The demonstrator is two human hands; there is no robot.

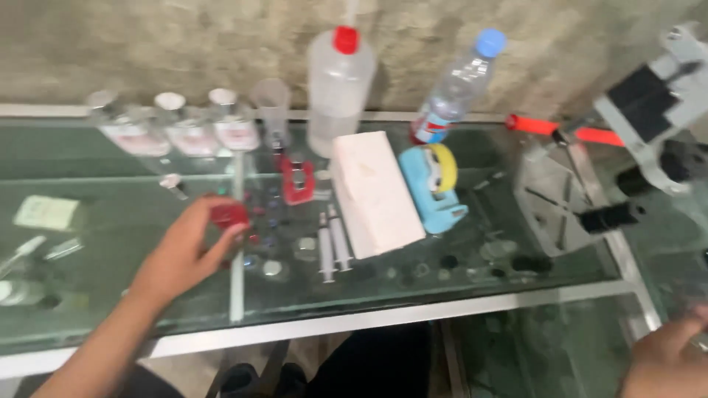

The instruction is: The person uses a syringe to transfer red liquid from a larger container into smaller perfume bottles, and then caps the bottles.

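The left hand (184, 250) pinches a small red cap (229, 215) above the glass worktop (110, 221) (fingertips curled round it), while the right hand (667, 357), at the frame's corner, rests with its grip unreadable.

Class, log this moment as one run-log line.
left hand: holds small red cap | right hand: low at glass table edge, grip unclear | nearby: two syringes, white block

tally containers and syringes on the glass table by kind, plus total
Small capped bottles: 3
Squeeze bottle, red cap: 1
Water bottle, blue cap: 1
Clear cup: 1
Syringes: 2
Total: 8
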